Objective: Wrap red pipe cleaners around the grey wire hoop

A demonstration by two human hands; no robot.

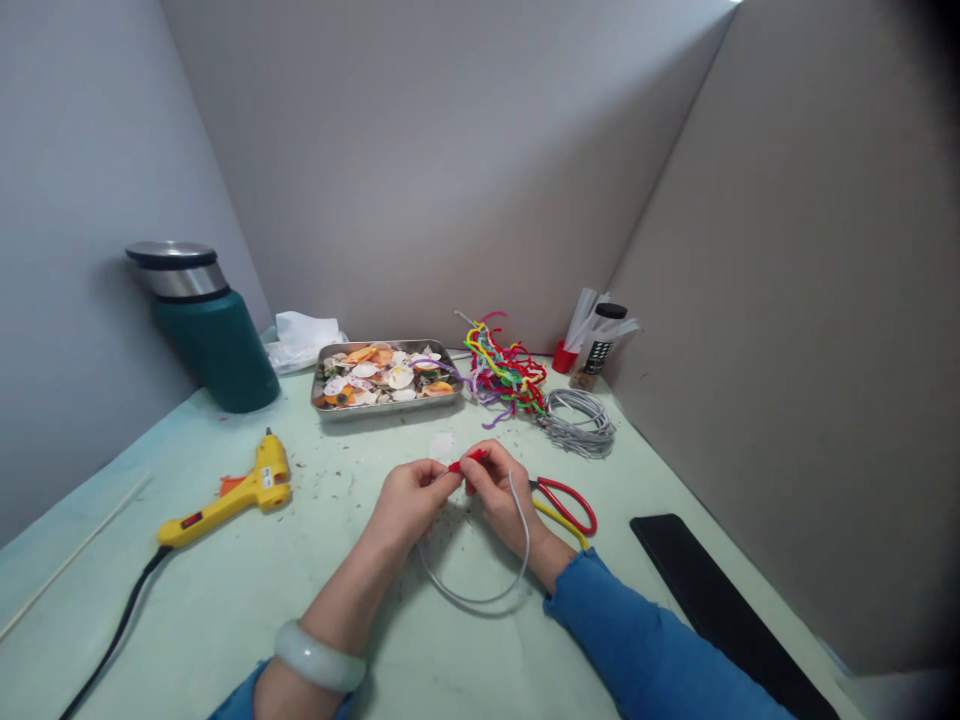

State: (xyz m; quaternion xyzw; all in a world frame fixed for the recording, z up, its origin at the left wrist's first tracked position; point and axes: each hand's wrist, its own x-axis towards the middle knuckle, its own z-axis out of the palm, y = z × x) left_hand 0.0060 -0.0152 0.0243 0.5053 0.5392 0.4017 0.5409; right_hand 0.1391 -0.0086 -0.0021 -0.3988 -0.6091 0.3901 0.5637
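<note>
Between my fingertips is a short red fuzzy piece (pixel 469 461), which looks like pipe cleaner, at the end of a grey wire (pixel 480 602). My left hand (pixel 411 495) pinches the wire close to the red piece. With thumb and fingers closed, my right hand (pixel 499 492) grips the red piece itself. The wire hangs in a loop below both hands, and its other end rises in front of my right hand. Scissors (pixel 571 505) with one red and one yellow handle lie beside my right wrist, their blades mostly hidden behind the hand.
A metal tray (pixel 390 408) of shells stands behind my hands. Right of it lie tangled coloured pipe cleaners (pixel 506 370), a grey wire coil (pixel 579 422) and a black-lidded jar (pixel 600 345). A yellow glue gun (pixel 232 500), a green bottle (pixel 214 340) and a black strip (pixel 720 600) flank the workspace.
</note>
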